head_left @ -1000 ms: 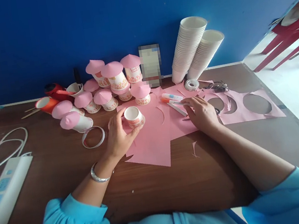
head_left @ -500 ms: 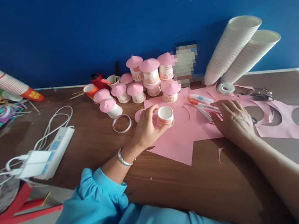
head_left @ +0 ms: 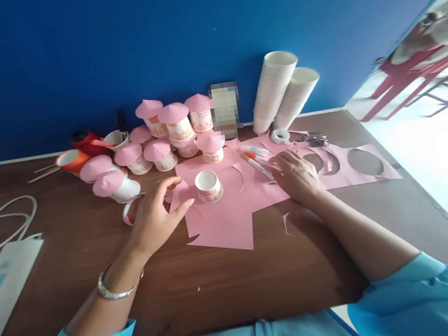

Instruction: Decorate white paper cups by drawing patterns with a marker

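Note:
My left hand is open beside a small paper cup, thumb and fingers apart and not touching it. The cup stands upright, its mouth up, in what looks like another patterned cup on pink paper. My right hand is low over the paper, fingers curled down. The end of an orange-tipped marker runs between its thumb and forefinger; the palm's underside is hidden. A second marker and a white tube lie close by.
Several cups with pink cone roofs stand at the back left. White cup stacks lean on the blue wall. Tape, scissors and cut pink paper lie at right. A power strip is at left.
My left hand has let go of the cup and drawn back to the left, opening. My right hand has stayed by the markers. The view has turned to the right.

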A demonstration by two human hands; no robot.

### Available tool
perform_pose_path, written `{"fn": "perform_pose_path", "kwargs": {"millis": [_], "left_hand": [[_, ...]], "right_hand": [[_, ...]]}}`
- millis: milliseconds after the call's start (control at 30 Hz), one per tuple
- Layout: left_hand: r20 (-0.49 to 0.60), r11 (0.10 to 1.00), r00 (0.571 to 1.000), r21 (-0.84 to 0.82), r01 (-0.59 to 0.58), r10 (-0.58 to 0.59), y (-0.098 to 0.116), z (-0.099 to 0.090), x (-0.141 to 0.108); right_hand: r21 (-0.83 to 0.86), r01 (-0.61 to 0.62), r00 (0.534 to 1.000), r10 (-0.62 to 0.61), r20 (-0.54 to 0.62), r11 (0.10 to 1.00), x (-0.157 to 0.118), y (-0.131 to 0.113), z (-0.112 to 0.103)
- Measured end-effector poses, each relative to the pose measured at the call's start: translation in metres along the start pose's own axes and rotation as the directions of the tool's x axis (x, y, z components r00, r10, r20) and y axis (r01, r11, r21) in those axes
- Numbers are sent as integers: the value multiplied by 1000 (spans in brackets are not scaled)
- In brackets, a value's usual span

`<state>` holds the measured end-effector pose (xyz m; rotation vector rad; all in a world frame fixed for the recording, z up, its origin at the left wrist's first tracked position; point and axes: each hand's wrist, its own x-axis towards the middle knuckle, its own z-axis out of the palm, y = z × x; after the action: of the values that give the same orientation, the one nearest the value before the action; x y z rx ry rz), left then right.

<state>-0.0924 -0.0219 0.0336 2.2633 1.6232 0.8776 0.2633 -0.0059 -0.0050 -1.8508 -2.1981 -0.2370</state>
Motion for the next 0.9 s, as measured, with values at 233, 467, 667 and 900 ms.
{"fn": "perform_pose_path", "kwargs": {"millis": [233, 467, 667, 900], "left_hand": [[82, 985, 992, -153, -80, 93, 21, 18, 17], [76, 972, 991, -215, -90, 109, 20, 39, 26], [112, 962, 986, -257, -95, 127, 25, 46, 21], [-177, 925, 964, -293, -243, 197, 33, 14, 13]], "right_hand": [[-44, -48, 997, 50, 52, 998, 14, 21, -42], [16, -118, 985, 115, 130, 993, 44, 37, -53], [54, -5, 987, -4, 158, 999, 78, 5, -9], [238, -21, 1000, 20, 4, 971, 70, -17, -36]]}}
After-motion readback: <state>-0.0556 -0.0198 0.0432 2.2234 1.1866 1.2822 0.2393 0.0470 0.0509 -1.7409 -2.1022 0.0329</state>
